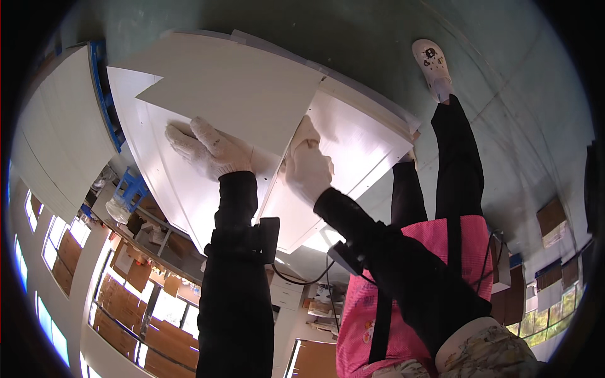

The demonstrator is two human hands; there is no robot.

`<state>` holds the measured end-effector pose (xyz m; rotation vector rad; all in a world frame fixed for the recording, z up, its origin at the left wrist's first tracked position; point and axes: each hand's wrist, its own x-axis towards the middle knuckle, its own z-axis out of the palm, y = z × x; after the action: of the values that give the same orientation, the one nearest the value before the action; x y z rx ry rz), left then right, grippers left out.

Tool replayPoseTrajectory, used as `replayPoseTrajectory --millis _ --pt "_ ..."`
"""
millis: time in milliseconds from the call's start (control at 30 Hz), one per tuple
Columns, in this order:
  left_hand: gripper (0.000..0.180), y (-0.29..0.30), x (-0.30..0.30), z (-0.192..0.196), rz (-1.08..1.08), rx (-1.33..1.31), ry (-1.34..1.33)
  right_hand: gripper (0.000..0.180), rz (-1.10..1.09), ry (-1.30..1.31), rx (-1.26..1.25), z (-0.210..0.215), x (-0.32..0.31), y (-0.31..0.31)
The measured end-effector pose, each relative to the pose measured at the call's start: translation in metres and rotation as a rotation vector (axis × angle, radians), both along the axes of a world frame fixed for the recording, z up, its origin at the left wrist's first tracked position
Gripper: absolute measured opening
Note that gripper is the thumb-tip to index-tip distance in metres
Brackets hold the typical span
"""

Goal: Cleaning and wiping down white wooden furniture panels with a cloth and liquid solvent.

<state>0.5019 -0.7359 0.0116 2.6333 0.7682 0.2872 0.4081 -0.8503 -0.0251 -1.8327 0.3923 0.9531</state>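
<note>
Mid-frame, the left hand (214,148) is open and empty over white panels (239,82); I can't tell what the curled right hand (309,167) holds. Maybe lining up; next needs gentle nudging.

Grey-green floor (372,38), bright windows (53,331), pale wall (79,315), blue stool (131,188), white drawers (287,296)
</note>
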Motion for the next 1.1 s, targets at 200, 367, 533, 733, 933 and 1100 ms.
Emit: replayPoseTrajectory --millis 200,367,533,733,933,1100 --pt "0.08 -0.026 0.011 -0.012 0.027 0.055 0.045 0.03 -0.438 0.096 0.246 0.02 -0.019 -0.009" --pt "0.079 -0.01 0.01 -0.001 0.017 0.177 0.096 0.032 0.38 0.218 0.124 0.085 0.048 -0.054" --pt "0.074 -0.021 0.02 -0.001 -0.024 0.136 0.084 0.034 0.419 0.103 0.071 0.052 0.134 -0.092" --pt "0.072 -0.019 0.023 0.003 0.009 0.166 0.137 0.037 0.377 -0.145 -0.114 0.014 0.255 -0.156" --pt "0.071 -0.02 0.039 0.009 0.03 0.148 0.143 0.015 0.801 -0.05 -0.154 -0.051 0.256 -0.206" --pt "0.072 -0.011 0.03 0.008 0.039 0.109 0.132 0.024 1.344 -0.778 -0.071 -0.052 0.179 -0.089"
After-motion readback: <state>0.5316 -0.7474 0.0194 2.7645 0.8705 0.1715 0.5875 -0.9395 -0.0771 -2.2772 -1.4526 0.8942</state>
